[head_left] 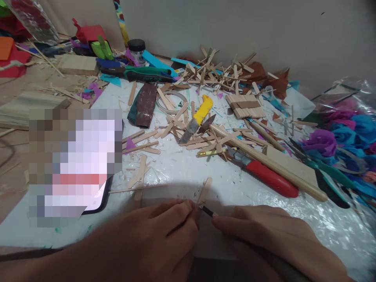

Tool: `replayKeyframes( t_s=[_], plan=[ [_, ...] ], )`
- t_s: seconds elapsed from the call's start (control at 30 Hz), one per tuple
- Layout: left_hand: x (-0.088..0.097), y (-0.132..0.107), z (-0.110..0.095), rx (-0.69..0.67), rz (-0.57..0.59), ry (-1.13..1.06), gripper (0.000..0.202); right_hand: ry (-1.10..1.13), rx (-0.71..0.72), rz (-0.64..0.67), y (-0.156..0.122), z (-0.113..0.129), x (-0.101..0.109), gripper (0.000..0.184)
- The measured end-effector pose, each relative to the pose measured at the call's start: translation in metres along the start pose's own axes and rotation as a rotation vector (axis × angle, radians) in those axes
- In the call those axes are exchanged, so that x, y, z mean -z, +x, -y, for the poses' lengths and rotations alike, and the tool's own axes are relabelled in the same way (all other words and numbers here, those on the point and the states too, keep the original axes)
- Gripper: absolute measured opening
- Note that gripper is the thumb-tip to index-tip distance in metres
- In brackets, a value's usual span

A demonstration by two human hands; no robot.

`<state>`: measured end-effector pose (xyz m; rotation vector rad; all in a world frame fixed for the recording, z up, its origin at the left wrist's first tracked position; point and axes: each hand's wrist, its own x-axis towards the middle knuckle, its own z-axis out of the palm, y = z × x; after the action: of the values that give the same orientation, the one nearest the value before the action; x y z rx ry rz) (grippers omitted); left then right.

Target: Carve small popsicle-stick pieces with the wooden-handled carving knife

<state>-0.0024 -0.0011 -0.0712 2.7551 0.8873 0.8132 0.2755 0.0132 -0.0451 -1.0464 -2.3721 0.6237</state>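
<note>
2 bare hands met at the near edge of the table (pixel 176 172), on its wrinkled, glossy white sheet. From my remote seat I saw the left hand (pixel 158 235) curled tight, its fingers pinching the near end of a flat wooden stick (pixel 205 190) that angled up and away beyond the fingertips. Pressing it low against the sheet probably kept it steady.

The right hand (pixel 264 235) lay flatter, its fingers narrowed on a thin dark tool (pixel 208 211). The tool's tip touched the stick just beside the left fingertips, a short grip that likely gave fine control. I could not tell whether it was a blade or a pen.

Beyond the fingers lay 1 yellow knife (pixel 199 115) with a smooth plastic handle and dull metal blade, among pale round-ended sticks and splinters. Right of the right fingers sat a glossy red-handled tool (pixel 272 181) beside a long round wooden rod (pixel 264 156), with crinkled paper flowers (pixel 323 141) past them. Left of the left fingers, a phone (pixel 100 199) rested flat.
</note>
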Motion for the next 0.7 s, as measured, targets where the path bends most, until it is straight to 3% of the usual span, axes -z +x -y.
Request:
replayKeyframes(
  t_s=[0.27, 0.4, 0.5, 0.6, 0.7],
  plan=[
    [-0.001, 0.001, 0.003, -0.048, 0.022, 0.019, 0.044, 0.063, -0.044, -0.038, 0.006, -0.005, -0.001, 0.022],
    [0.003, -0.004, 0.0, -0.002, 0.018, 0.029, 0.046, 0.005, -0.117, -0.025, 0.005, -0.001, -0.005, 0.031],
    [0.004, -0.004, -0.001, -0.006, 0.036, 0.024, 0.046, -0.068, -0.145, -0.101, 0.0, 0.004, -0.005, 0.027],
    [0.003, -0.002, 0.001, -0.009, 0.052, 0.01, 0.044, -0.07, -0.215, -0.239, -0.003, 0.006, -0.002, 0.007],
    [0.002, -0.001, 0.004, -0.01, 0.084, 0.012, 0.035, 0.05, -0.3, -0.306, 0.001, 0.005, 0.0, 0.013]
  ],
)
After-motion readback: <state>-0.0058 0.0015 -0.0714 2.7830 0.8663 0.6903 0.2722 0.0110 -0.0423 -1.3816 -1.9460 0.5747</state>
